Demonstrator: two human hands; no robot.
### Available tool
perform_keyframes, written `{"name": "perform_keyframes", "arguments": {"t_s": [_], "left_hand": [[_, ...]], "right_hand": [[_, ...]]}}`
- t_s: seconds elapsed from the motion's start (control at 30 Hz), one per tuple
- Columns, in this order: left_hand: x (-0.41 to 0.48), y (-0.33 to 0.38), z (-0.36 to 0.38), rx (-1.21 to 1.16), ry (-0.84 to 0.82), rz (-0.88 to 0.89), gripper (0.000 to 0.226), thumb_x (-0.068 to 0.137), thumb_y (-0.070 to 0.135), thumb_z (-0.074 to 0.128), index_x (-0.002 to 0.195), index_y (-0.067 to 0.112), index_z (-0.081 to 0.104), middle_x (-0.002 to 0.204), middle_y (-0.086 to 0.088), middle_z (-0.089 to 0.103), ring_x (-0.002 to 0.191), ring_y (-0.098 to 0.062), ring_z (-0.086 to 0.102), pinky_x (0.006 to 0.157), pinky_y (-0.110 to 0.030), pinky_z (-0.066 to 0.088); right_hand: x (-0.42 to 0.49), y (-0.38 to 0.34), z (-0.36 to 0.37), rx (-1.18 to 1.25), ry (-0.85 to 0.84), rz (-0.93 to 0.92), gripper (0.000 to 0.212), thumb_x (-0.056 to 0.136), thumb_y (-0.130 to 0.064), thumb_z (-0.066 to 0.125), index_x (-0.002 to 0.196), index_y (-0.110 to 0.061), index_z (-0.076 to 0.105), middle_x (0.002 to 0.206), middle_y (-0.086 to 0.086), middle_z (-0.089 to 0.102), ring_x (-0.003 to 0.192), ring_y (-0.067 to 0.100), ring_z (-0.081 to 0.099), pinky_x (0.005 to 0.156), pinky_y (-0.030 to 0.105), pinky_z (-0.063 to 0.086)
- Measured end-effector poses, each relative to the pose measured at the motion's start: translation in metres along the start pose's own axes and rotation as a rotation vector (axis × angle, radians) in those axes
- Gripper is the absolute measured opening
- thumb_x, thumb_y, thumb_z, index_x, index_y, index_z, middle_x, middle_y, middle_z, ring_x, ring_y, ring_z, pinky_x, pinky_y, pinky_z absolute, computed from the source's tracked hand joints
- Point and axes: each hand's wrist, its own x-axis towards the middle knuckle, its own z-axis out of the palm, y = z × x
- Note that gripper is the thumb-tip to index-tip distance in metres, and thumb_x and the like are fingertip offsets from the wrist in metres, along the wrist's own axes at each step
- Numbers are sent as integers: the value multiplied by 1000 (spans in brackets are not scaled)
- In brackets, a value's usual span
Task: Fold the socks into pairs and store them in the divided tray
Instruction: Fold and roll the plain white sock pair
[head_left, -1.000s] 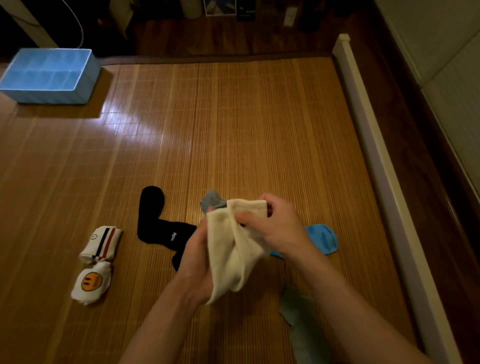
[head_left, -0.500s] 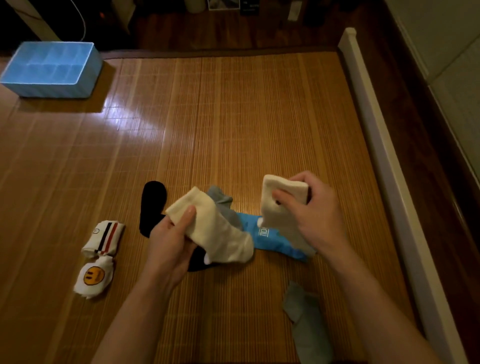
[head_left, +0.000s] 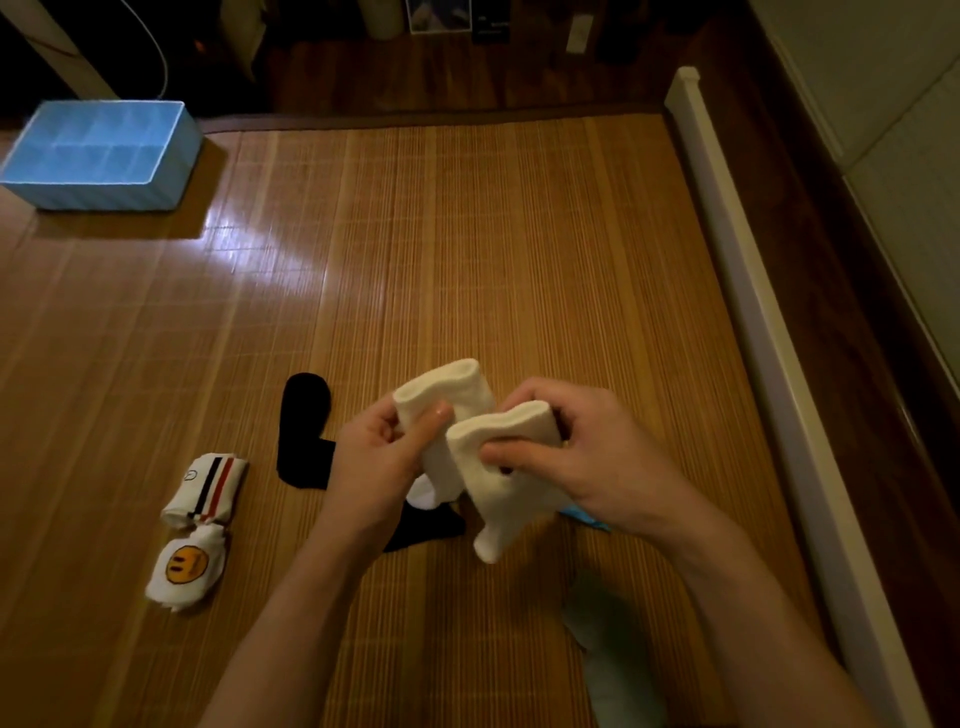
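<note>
Above the bamboo mat, near its front edge, the left hand grips the first cream sock and the right hand the second cream sock, cuffs offset: folding now risks a lopsided pair unrolling before the divided tray at the far-left corner.

tray: blue | held socks: cream | flat sock: black | blurred sock: perhaps grey-green

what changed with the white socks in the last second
The hands pulled the two white socks apart, one each, then brought them back together. Now the left hand grips the farther white sock and the right hand the nearer white sock, cuffs side by side. The striped pair, smiley pair, black sock and blue tray stayed put.
</note>
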Motion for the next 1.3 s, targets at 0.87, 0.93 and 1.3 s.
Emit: {"name": "perform_keyframes", "arguments": {"t_s": [0.87,0.93,1.3], "left_hand": [[-10,17,6,-46,-286,-51,44,106,41,36,129,20,68,122,4,73,115,-10,68,86,-14,53],[-11,17,6,-48,-308,-54,49,104,49,36,129,23,68,127,2,72,120,-11,66,92,-17,52],[-5,16,5,177,-389,51,43,93,27,62,136,27,55,127,10,69,120,-9,65,94,-24,54]], "right_hand": [[14,3,19,-88,235,3,20,73,-41,85,86,-33,72,102,-16,41,93,-4,49,72,14,48],[14,4,19,-107,246,6,21,73,-43,83,87,-34,71,104,-16,42,95,-4,50,74,18,52],[23,9,18,-180,254,-29,27,77,-38,82,95,-25,66,107,-10,45,95,-2,51,75,14,45]]}}
